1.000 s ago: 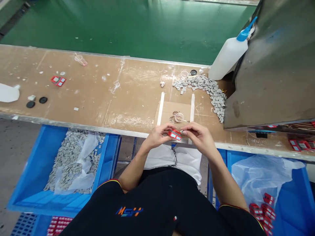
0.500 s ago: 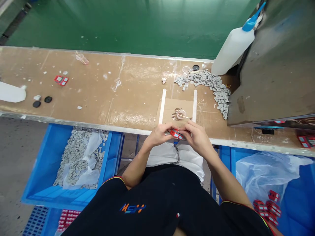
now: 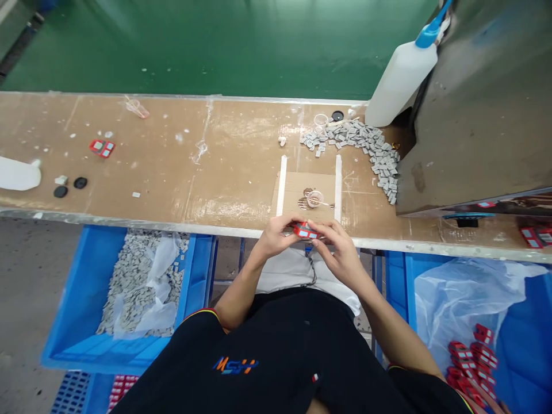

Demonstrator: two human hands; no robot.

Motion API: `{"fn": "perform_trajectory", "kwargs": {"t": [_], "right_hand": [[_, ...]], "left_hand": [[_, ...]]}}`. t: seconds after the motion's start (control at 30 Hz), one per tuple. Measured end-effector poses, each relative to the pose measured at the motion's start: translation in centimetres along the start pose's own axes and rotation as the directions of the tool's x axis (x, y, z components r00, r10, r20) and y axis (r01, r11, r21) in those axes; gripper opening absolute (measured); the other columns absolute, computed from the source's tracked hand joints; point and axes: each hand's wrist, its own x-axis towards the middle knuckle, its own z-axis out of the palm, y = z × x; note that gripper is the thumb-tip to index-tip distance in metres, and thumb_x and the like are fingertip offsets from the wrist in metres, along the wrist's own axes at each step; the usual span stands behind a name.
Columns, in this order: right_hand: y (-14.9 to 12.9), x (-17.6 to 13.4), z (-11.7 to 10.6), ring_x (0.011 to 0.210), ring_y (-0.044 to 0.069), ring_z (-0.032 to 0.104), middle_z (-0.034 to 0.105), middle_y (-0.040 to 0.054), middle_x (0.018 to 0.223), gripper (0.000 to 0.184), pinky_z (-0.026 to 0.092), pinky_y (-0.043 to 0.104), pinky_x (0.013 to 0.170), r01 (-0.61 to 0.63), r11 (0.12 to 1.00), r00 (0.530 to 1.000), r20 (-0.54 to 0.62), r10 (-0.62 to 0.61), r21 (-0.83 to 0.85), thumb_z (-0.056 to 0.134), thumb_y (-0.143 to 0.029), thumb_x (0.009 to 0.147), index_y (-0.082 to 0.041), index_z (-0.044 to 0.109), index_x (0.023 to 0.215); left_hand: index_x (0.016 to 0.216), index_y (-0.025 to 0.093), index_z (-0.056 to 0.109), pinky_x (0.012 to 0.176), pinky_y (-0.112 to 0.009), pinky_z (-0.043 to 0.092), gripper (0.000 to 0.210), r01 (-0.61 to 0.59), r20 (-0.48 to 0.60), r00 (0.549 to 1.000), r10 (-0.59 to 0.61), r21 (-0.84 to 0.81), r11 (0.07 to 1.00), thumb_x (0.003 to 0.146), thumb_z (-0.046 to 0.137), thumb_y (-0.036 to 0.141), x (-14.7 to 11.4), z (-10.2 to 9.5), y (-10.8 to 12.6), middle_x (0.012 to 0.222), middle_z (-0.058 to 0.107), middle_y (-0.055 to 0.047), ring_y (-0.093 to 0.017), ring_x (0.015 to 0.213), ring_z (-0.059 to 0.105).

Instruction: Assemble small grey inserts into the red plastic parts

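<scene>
Block (image 3: 307, 231), red with pale squares, is held at the front edge of the bench (image 3: 233, 184): from here I see the left hand (image 3: 276, 237) pinching its left end, the right hand's (image 3: 342, 253) fingers closed on its right. Beyond, I make out a cup (image 3: 314, 199) on cardboard (image 3: 321, 180), then grey tiles (image 3: 383, 158) and a white bottle (image 3: 401, 83).
</scene>
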Motion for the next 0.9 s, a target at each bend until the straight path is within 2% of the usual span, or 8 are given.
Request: {"fn": "perform_trajectory", "kwargs": {"t": [0.1,0.2,0.3,0.37,0.5,0.73,0.83,0.9], "right_hand": [[0.7,-0.2,1.0,0.097,0.02,0.069,0.067,0.0096,0.115,0.039,0.062,0.037,0.085,-0.104,0.958,0.992,-0.034,0.117,0.269,0.063,-0.042,0.094,-0.026,0.059,0.13],[1.0,-0.1,1.3,0.098,0.021,0.07,0.069,0.0085,0.112,0.045,0.062,0.038,0.088,-0.132,0.924,0.981,-0.085,0.173,0.358,0.071,-0.045,0.088,-0.025,0.06,0.126],[1.0,0.2,0.8,0.096,0.021,0.07,0.068,0.0075,0.108,0.038,0.062,0.038,0.086,-0.097,0.958,0.974,-0.173,0.147,0.271,0.075,-0.041,0.084,-0.025,0.066,0.117],[0.9,0.5,0.5,0.09,0.02,0.069,0.067,0.0063,0.102,0.03,0.062,0.037,0.083,-0.067,0.984,0.976,-0.195,0.098,0.164,0.075,-0.038,0.085,-0.024,0.069,0.111],[0.5,0.8,0.4,0.079,0.018,0.068,0.067,0.0051,0.097,0.024,0.061,0.035,0.078,-0.007,1.0,0.985,-0.172,0.008,0.005,0.072,-0.035,0.087,-0.024,0.071,0.108],[0.3,1.3,0.5,0.08,0.02,0.066,0.065,0.0055,0.091,0.015,0.059,0.035,0.074,0.127,0.979,0.979,-0.14,-0.149,-0.157,0.068,-0.032,0.092,-0.022,0.069,0.104],[0.2,1.4,0.3,0.082,0.02,0.065,0.064,0.0059,0.089,0.012,0.058,0.035,0.074,0.163,0.969,0.974,-0.124,-0.187,-0.184,0.067,-0.029,0.092,-0.022,0.069,0.101],[0.4,1.3,0.5,0.082,0.021,0.065,0.064,0.0057,0.089,0.013,0.058,0.036,0.075,0.149,0.977,0.977,-0.128,-0.169,-0.151,0.068,-0.03,0.091,-0.022,0.069,0.101]], "left_hand": [[0.102,0.018,0.065,0.08,-0.026,0.058,0.017,-0.057,-0.002,0.998,0.057,-0.09,0.994,0.088,0.07,0.025,0.1,0.0,0.0,0.102,0.074,-0.008,-0.017,0.094,0.072],[0.104,0.019,0.067,0.095,-0.033,0.056,0.02,-0.122,0.042,0.991,0.128,-0.118,0.986,0.087,0.074,0.024,0.5,-0.3,0.4,0.114,0.073,-0.011,-0.022,0.115,0.067],[0.107,0.018,0.069,0.097,-0.037,0.056,0.024,-0.101,0.111,0.987,0.118,-0.149,0.984,0.085,0.076,0.028,0.8,-0.5,0.9,0.122,0.071,-0.014,-0.024,0.119,0.065],[0.103,0.017,0.07,0.09,-0.035,0.058,0.016,-0.067,0.085,0.993,0.084,-0.189,0.98,0.09,0.07,0.027,0.9,-0.5,1.0,0.116,0.071,-0.014,-0.022,0.111,0.068],[0.091,0.016,0.07,0.081,-0.029,0.058,0.011,-0.023,0.004,1.0,0.024,-0.242,0.97,0.09,0.069,0.027,0.8,-0.2,0.8,0.102,0.072,-0.011,-0.018,0.098,0.07],[0.086,0.015,0.07,0.078,-0.027,0.056,0.011,-0.035,-0.007,0.999,0.034,-0.276,0.96,0.087,0.072,0.026,0.8,-0.4,0.7,0.093,0.069,-0.007,-0.016,0.09,0.068],[0.084,0.015,0.07,0.076,-0.027,0.055,0.014,-0.05,-0.024,0.999,0.045,-0.249,0.967,0.088,0.072,0.029,0.8,-0.5,0.8,0.092,0.068,-0.007,-0.015,0.088,0.067],[0.083,0.016,0.069,0.076,-0.027,0.055,0.016,-0.048,-0.027,0.999,0.042,-0.241,0.969,0.089,0.071,0.03,0.7,-0.4,0.8,0.09,0.067,-0.006,-0.015,0.087,0.067]]}}
